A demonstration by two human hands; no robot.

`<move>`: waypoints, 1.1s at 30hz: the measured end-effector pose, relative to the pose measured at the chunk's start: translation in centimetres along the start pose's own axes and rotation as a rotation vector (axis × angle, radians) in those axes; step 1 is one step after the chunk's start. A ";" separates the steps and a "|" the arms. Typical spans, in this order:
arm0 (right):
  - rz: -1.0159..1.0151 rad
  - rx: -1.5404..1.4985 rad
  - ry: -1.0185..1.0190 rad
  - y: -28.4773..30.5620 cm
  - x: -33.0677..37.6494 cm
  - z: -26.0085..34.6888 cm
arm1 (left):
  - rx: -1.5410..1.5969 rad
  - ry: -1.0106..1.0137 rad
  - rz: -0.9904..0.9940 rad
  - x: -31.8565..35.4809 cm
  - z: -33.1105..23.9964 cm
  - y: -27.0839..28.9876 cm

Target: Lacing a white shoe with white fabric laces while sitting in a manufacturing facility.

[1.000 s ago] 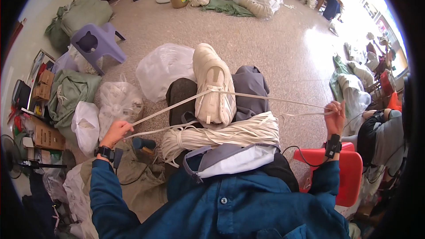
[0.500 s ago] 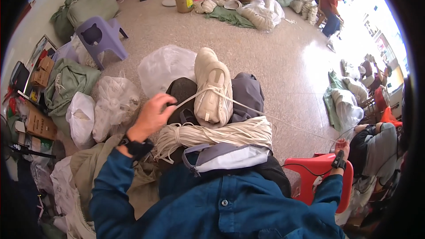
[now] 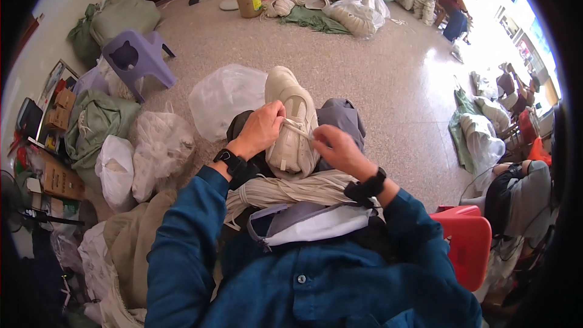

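A cream sneaker (image 3: 286, 157) rests upright on my lap between my knees, its toe pointing away from me. A pale shoelace (image 3: 296, 124) crosses the upper part of the shoe. At the shoe's left side my left hand (image 3: 261, 129) is closed, its fingertips pinching the lace. My right hand (image 3: 343, 150) is closed at the right side, with thumb and fingers on the lace near the shoe's opening. Across my thighs, behind the shoe, lies a thick bundle of cream laces (image 3: 285, 189). Nearer my body sits a grey and white cloth piece (image 3: 322, 223), its inside partly showing.
A clear plastic bag (image 3: 221, 100) lies on the floor beyond my left knee. Filled white bags (image 3: 115, 173) and green sacks (image 3: 97, 124) stand at left, below a purple stool (image 3: 138, 61). A red stool (image 3: 467, 240) is at my right. Other people sit farther off.
My right hand has come in from far right to the shoe, and the long stretched lace is now short and slack. My left hand has moved right and up onto the shoe.
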State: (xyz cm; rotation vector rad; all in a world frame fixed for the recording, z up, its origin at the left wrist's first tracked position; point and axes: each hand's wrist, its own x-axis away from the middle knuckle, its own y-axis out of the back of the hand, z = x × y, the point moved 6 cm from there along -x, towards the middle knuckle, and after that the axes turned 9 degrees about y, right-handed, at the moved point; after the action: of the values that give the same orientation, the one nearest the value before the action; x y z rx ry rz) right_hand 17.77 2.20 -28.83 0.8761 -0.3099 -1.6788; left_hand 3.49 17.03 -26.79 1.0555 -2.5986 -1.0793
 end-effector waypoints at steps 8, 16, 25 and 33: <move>0.060 -0.497 -0.331 -3.6 -1.2 -0.5 | 0.093 -0.008 0.070 -0.9 1.5 0.2; 0.145 -0.352 -0.129 -3.3 -1.7 1.2 | 0.003 -0.034 0.036 -0.3 0.5 -0.1; 0.151 -0.655 -0.475 -4.1 1.0 -2.8 | -0.046 0.038 0.008 0.2 0.4 -0.5; 0.095 -0.477 -0.422 -2.4 0.8 -3.3 | -0.065 -0.129 -0.070 3.1 0.2 -0.3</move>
State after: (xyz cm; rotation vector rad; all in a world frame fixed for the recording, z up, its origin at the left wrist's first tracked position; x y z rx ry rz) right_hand 18.28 3.01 -32.84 0.1488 -0.2146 -1.7377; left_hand 1.27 14.94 -27.55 1.1048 -2.6214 -1.2794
